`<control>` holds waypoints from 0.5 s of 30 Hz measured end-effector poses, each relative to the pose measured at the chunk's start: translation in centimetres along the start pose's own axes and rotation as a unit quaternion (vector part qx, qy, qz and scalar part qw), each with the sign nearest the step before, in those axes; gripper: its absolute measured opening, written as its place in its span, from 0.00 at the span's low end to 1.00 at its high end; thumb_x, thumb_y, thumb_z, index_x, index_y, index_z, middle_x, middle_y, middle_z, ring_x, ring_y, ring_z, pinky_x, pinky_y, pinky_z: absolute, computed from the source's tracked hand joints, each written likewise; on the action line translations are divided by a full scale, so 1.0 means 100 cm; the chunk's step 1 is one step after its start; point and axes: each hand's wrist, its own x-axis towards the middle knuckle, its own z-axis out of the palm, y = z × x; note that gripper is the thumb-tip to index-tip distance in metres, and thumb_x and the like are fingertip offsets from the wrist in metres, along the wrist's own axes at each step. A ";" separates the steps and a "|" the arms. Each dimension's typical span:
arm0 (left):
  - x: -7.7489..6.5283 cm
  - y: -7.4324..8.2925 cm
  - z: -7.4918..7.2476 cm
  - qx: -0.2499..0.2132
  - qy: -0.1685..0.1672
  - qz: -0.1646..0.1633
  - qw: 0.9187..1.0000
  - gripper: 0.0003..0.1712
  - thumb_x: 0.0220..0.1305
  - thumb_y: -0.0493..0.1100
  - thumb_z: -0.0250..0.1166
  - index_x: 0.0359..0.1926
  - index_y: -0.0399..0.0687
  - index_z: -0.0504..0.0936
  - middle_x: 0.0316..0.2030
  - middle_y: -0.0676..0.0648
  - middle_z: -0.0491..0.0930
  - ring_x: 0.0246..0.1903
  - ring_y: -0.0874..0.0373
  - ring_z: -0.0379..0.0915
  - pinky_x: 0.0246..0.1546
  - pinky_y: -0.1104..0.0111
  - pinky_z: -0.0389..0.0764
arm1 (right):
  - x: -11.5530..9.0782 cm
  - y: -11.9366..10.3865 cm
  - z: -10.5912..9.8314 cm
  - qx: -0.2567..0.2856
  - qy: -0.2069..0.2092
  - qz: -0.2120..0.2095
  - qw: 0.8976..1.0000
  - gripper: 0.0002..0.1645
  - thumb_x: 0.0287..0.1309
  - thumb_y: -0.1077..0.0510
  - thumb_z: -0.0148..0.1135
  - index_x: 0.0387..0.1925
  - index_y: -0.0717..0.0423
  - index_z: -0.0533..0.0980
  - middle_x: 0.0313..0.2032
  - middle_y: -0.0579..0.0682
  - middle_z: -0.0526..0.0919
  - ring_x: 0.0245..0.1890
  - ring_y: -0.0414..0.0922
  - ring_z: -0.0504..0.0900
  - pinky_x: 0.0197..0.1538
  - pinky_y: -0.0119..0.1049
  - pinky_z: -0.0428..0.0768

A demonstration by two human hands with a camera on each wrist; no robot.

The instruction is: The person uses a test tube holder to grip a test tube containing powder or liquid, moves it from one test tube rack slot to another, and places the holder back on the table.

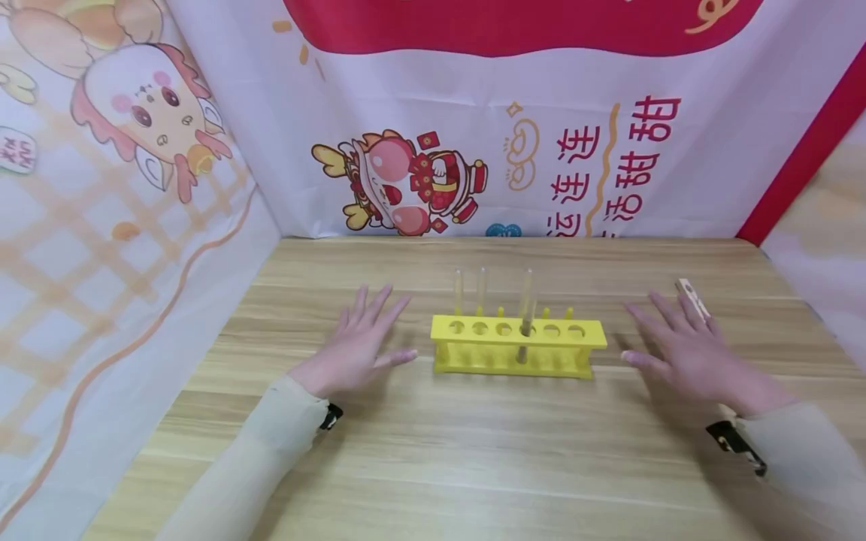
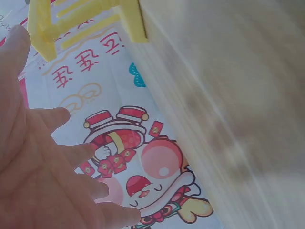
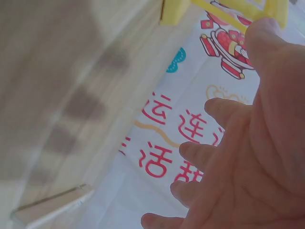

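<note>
A yellow test tube rack (image 1: pixel 519 330) stands on the wooden table between my two hands. Two clear test tubes sit upright at its back left, one of them this test tube (image 1: pixel 482 289). Right of its middle, clear glass (image 1: pixel 528 289) rises above a hole with something dark lower down; whether this is one tube or two I cannot tell. My left hand (image 1: pixel 355 346) is spread left of the rack, apart from it. To the right, my right hand (image 1: pixel 697 357) also lies spread, holding nothing. Beside its fingers is a wooden clip (image 1: pixel 691 297), also seen in the right wrist view (image 3: pixel 52 207).
A printed white cloth (image 1: pixel 433 90) with red lettering hangs behind the table's back edge. Another patterned cloth (image 1: pixel 135 300) borders the left side. Wood tabletop (image 1: pixel 487 451) stretches in front of the rack.
</note>
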 end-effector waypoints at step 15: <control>0.019 0.013 -0.002 -0.087 0.004 0.010 0.996 0.52 0.64 0.68 0.61 0.79 0.67 0.43 0.78 0.50 0.36 0.75 0.45 0.25 0.69 0.40 0.39 | 0.013 0.039 -0.020 -0.018 -0.031 0.045 0.998 0.53 0.67 0.31 0.52 0.76 0.61 0.48 0.70 0.78 0.47 0.66 0.81 0.45 0.59 0.78 0.50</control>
